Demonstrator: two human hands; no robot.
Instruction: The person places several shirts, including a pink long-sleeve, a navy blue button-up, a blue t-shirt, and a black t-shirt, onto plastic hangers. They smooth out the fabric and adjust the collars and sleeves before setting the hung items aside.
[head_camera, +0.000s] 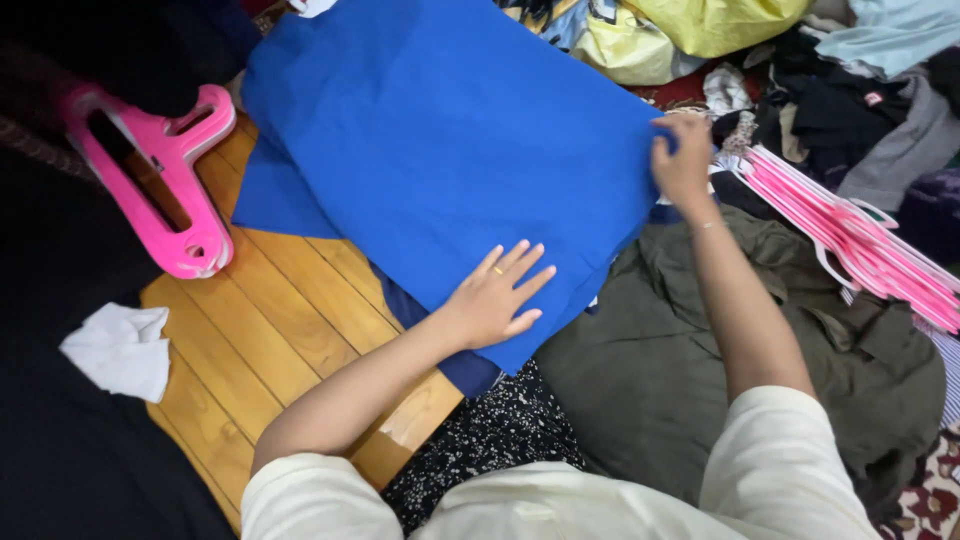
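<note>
A low wooden bench (270, 330) of honey-coloured planks sits amid heaps of clothing, and a bright blue garment (440, 150) is spread across it, its far edge hanging over toward the right. The person's left hand (497, 297) lies flat on the near edge of the blue cloth, fingers spread and pressing down, with a ring on one finger; this grip holds nothing, only bearing on the fabric. The right hand (683, 160) is at the cloth's right corner, its grip closed and pinching the blue edge between thumb and fingers. A darker blue layer (275, 200) shows beneath the garment on the left. On the bench's left end lies a stack of pink hangers (160, 185), and a white rag (120, 350) rests on dark cloth beside it. To the right, an olive green garment (660, 370) lies under the right forearm, with another bundle of pink hangers (850, 235) beyond it. Yellow plastic bags (680, 30) sit at the top, their contents hidden.
</note>
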